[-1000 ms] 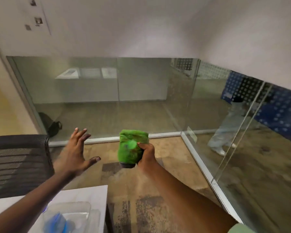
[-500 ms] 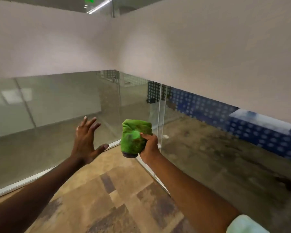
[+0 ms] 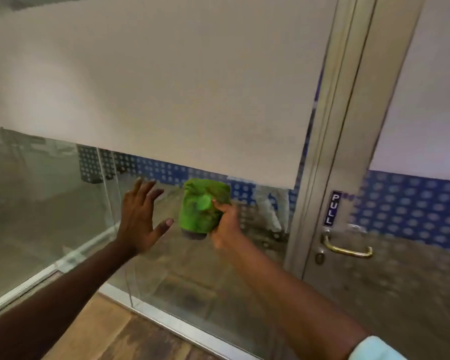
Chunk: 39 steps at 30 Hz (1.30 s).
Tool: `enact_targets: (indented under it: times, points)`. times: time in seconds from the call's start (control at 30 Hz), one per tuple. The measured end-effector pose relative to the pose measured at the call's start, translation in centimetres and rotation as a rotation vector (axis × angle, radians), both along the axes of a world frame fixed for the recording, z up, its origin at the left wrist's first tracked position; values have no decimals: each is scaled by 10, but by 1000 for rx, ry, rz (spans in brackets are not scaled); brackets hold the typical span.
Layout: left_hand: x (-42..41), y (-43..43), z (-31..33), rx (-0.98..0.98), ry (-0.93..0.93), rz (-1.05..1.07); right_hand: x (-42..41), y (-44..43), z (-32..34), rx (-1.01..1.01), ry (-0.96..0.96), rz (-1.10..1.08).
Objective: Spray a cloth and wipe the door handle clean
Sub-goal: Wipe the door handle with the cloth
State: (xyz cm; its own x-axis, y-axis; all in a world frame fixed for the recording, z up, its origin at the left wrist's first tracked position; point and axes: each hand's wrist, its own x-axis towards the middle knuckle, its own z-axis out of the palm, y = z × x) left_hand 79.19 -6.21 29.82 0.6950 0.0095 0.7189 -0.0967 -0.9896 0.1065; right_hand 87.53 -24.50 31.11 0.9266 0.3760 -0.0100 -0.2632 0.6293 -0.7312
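My right hand (image 3: 225, 226) grips a bunched green cloth (image 3: 203, 206), held up at chest height in front of the glass wall. Something dark shows under the cloth's lower edge; I cannot tell what it is. My left hand (image 3: 140, 219) is open beside the cloth, fingers spread, palm toward it, not touching it. The brass door handle (image 3: 347, 249) sits on a metal-framed glass door at the right, below a "PULL" label (image 3: 331, 207). Both hands are well left of the handle. No spray bottle is in view.
A glass partition (image 3: 50, 203) with a frosted upper band runs from the left to the door frame (image 3: 330, 141). Its metal floor track (image 3: 166, 320) crosses the wood-look floor below my arms. A keyhole (image 3: 319, 257) sits under the handle.
The view has swung right, away from the desk and chair, and the door with its handle has come into view. My hands kept the same pose, right holding the cloth, left open.
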Motion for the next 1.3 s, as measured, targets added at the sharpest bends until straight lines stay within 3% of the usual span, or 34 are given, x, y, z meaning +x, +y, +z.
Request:
enact_targets:
  times: [0.37,0.57,0.73,0.8,1.0,1.17,1.3]
  points:
    - [146,-169,-3,-1,-79,-362,65,-169,-4,137,30,-350]
    - [197,-210,2,-38,-93,-449,89,-218,-13,207,101,-512]
    - [234,-224,4,55,-46,-479,116,-247,-22,201,54,-732]
    - [249,-225,5,151,-37,-474,125,-252,-24,128,43,-913]
    - [290,-229,-1,342,-139,-520,139,-261,-18,-393,85,-1418]
    - [315,-236,-10,502,-242,-563,159,-253,-17,-554,7,-1569]
    - [329,-244,-19,517,-286,-584,187,-244,-31,-713,-108,-1553]
